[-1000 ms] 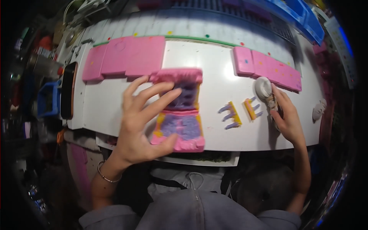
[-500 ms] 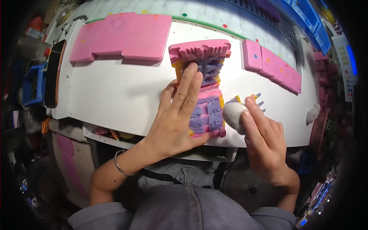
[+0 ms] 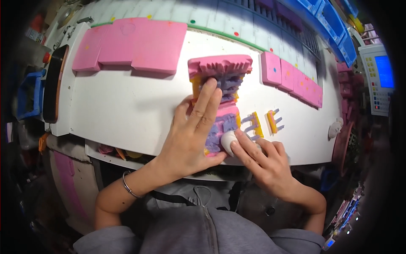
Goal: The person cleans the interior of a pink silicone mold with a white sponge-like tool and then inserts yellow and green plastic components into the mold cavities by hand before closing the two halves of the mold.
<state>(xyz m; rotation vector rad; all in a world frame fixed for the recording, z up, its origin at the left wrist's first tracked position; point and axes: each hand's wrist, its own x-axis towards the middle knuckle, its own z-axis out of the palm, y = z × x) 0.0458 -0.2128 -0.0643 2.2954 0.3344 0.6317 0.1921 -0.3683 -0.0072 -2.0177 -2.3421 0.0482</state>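
I see the left hand, spread wide, holding the rubbery-looking pink, purple and yellow ridged block by the front edge of the smooth white surface, while the right hand curls around a rounded white pad at its lower right corner. If that spread hold slackens under pressure, I judge the block could skid into the yellow-and-purple comb-shaped pieces just beside it.

Blue bins sit upper right near a blue-screened panel; far left, a blue crate
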